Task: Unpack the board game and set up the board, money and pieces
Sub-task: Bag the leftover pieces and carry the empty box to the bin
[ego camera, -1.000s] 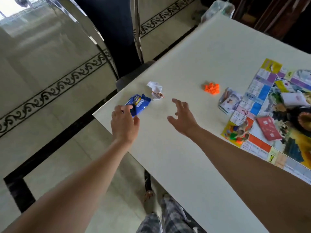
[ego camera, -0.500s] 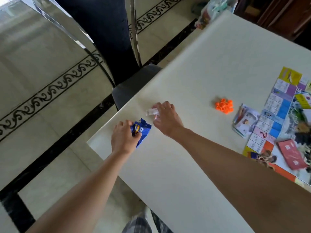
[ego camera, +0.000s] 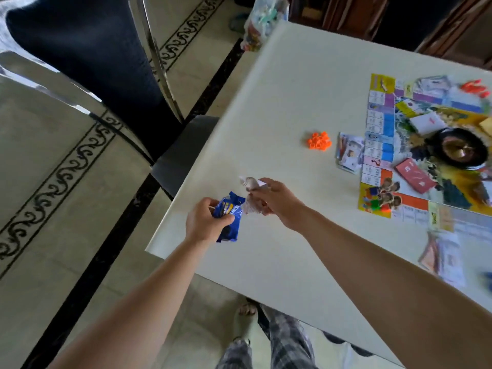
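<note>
The colourful game board (ego camera: 436, 161) lies flat at the right of the white table (ego camera: 282, 107). A red card stack (ego camera: 414, 175) and a dark bowl (ego camera: 459, 149) sit on it. Orange pieces (ego camera: 318, 140) form a small pile left of the board, next to a stack of paper money (ego camera: 349, 153). Near the table's left corner my left hand (ego camera: 206, 222) grips a blue snack wrapper (ego camera: 229, 215). My right hand (ego camera: 277, 202) pinches a crumpled clear-and-white wrapper (ego camera: 250, 194) just above it.
A dark chair (ego camera: 170, 161) stands tucked against the table's left edge. A plastic bag (ego camera: 262, 20) sits at the far corner. More cards or notes (ego camera: 442, 258) lie blurred at the right edge. More orange pieces (ego camera: 475, 87) sit at the board's far side.
My right hand closed on the crumpled wrapper and lifted it toward the left hand. The left hand raised the blue wrapper off the table. The view swung right.
</note>
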